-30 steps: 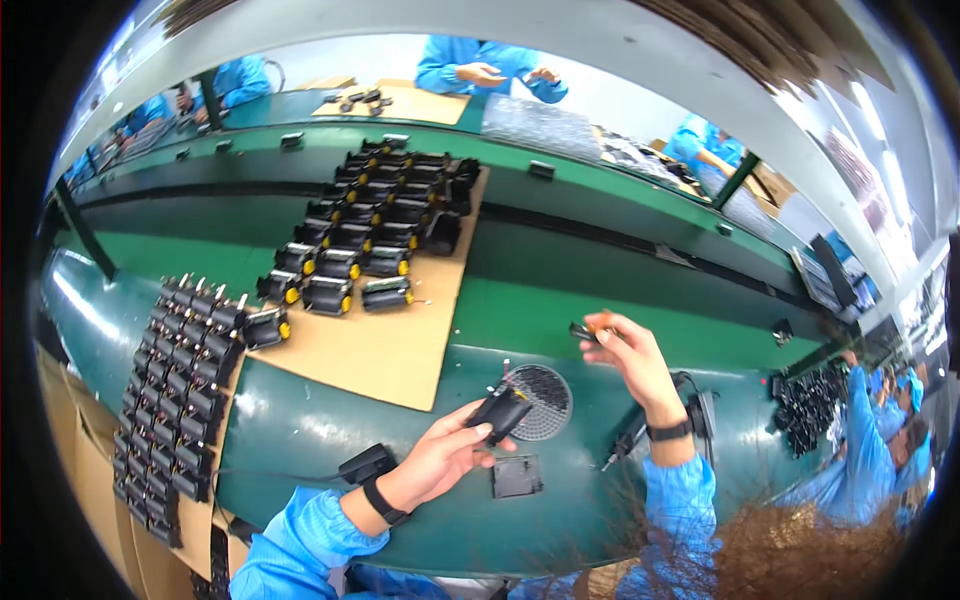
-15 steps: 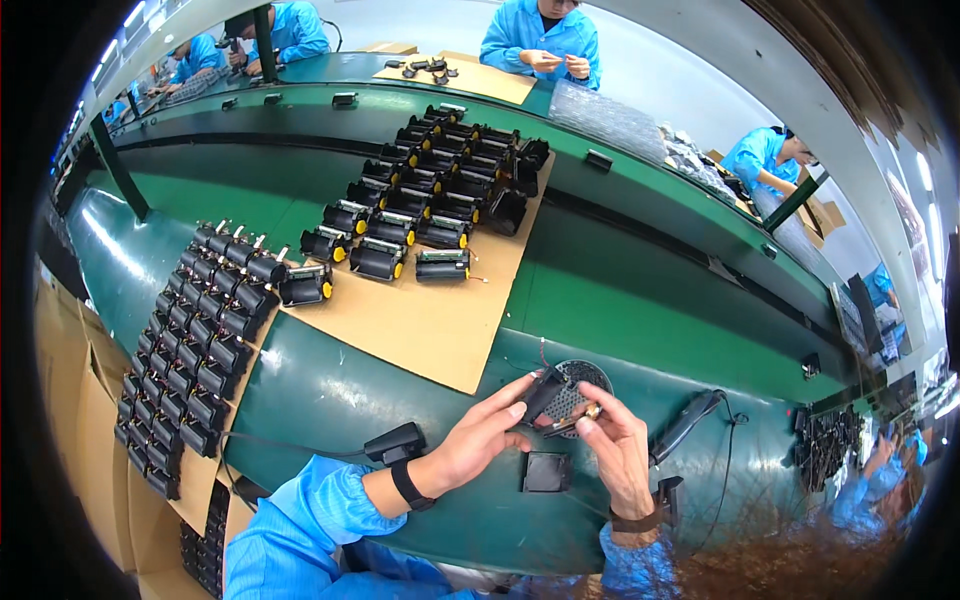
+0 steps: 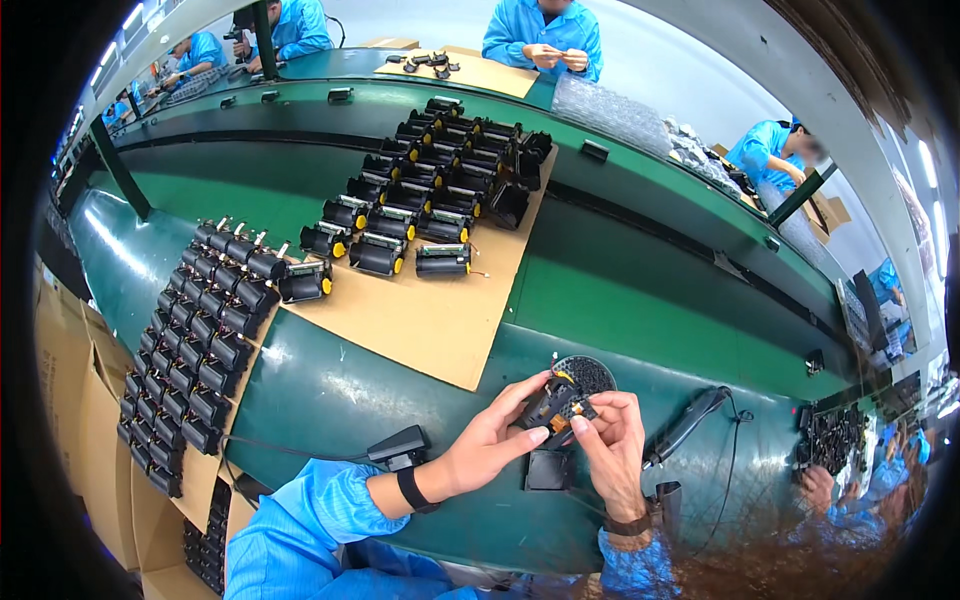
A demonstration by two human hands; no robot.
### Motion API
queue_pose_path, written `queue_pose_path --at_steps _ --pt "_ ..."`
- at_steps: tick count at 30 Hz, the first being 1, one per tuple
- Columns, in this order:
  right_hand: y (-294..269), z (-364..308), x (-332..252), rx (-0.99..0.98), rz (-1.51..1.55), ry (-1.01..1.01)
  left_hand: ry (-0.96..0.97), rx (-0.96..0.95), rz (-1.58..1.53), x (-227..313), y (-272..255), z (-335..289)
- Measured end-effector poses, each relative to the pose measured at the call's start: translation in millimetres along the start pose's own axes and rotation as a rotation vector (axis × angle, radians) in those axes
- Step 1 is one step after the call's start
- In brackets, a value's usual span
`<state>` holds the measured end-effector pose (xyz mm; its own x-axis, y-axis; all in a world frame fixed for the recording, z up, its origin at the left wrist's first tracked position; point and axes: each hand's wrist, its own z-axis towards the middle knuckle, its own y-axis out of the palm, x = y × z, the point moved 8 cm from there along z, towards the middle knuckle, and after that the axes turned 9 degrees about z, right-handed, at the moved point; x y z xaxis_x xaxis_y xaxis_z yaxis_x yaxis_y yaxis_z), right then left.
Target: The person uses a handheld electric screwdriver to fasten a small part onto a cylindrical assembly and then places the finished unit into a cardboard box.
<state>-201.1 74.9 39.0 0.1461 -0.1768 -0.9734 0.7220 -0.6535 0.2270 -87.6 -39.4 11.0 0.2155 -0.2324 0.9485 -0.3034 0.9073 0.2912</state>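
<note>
Between both hands, over the near bench, is a black plastic housing [image 3: 540,411] with a bit of yellow at its far end. My left hand [image 3: 500,432] is closed around the housing's left side, thumb along its near edge. With thumb and fingers, my right hand [image 3: 615,445] pinches a small dark board [image 3: 574,410] with gold-coloured patches against the housing's right side. Just beyond them, partly covered, stands a round dish [image 3: 612,384] of small black pieces. A flat black square part [image 3: 548,472] lies on the bench just below my hands.
A black electric screwdriver [image 3: 688,424] with a cord lies right of my hand. Left of my wrist is a black corded device [image 3: 398,447]. Cardboard sheets [image 3: 430,335] hold rows of black housings [image 3: 378,256]. Across the bench, a person in blue [image 3: 543,40] works.
My right hand has moved in toward the housing, bringing the small board against it. The housing has turned in my left hand. Both hands are now closer together.
</note>
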Motion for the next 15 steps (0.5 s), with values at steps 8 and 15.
queue_pose_path --at_steps 8,15 --pt "-0.1 -6.6 -2.5 0.016 -0.047 -0.070 -0.015 -0.029 0.182 2.7 2.3 -5.4" --pt "-0.5 -7.3 1.4 0.054 -0.018 -0.054 0.087 0.013 0.612 25.2 8.2 -11.7"
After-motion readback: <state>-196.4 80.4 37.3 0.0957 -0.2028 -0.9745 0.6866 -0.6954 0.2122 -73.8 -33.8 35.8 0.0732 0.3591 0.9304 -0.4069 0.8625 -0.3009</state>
